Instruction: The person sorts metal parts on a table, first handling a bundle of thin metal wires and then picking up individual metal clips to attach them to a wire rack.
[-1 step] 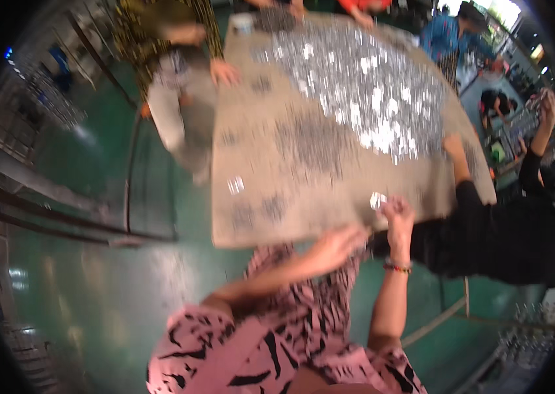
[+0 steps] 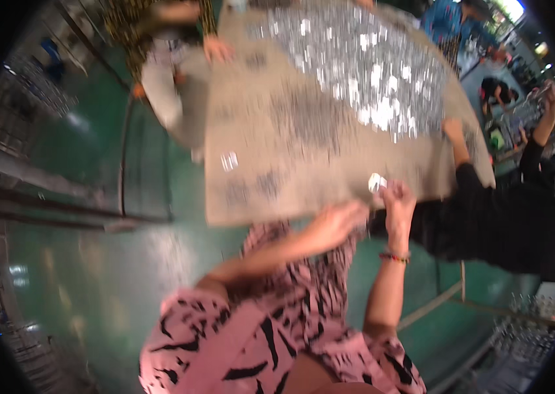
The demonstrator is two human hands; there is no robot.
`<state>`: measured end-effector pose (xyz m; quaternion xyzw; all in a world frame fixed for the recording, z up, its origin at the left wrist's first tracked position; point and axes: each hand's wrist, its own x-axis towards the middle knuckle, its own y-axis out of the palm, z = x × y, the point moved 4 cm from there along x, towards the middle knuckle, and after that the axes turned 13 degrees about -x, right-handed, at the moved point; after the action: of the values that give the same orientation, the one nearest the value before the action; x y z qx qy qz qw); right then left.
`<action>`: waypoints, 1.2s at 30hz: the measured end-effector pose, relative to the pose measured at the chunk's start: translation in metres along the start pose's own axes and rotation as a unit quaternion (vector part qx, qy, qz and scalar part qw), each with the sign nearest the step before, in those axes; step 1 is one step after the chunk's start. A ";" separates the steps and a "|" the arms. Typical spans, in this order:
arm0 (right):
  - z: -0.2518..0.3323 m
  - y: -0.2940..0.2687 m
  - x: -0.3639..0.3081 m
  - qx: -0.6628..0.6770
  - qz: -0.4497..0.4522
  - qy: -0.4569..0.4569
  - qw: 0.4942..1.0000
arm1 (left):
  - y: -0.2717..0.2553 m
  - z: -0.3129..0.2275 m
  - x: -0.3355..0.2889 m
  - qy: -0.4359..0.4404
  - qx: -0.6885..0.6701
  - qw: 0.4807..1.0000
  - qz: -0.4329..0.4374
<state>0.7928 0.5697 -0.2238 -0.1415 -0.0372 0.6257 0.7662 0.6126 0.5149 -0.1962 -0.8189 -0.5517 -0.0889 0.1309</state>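
Shiny piece (image 2: 376, 184) is pinched by the right hand (image 2: 398, 196) over the near side of the brown table (image 2: 225, 213); left hand (image 2: 340, 222) blurred, grip cannot be told. Only the view has shifted; hold is judged steady.

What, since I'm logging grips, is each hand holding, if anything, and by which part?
Right hand: small shiny piece, by its lower-right edge. Left hand: too blurred to tell.
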 end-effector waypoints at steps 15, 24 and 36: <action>0.014 -0.015 -0.112 0.085 -0.108 -0.051 0.989 | 0.023 -0.004 -0.011 0.026 0.046 0.998 0.029; 0.000 0.003 -0.106 0.215 -0.117 -0.018 0.969 | 0.000 0.014 -0.008 -0.005 -0.006 0.998 -0.054; -0.017 -0.004 -0.127 0.189 -0.058 0.039 0.979 | -0.076 0.098 0.065 -0.010 0.528 0.838 0.139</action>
<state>0.7731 0.4432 -0.2243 -0.0156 0.1035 0.5700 0.8149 0.5667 0.6294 -0.2617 -0.6947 -0.3968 0.2432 0.5485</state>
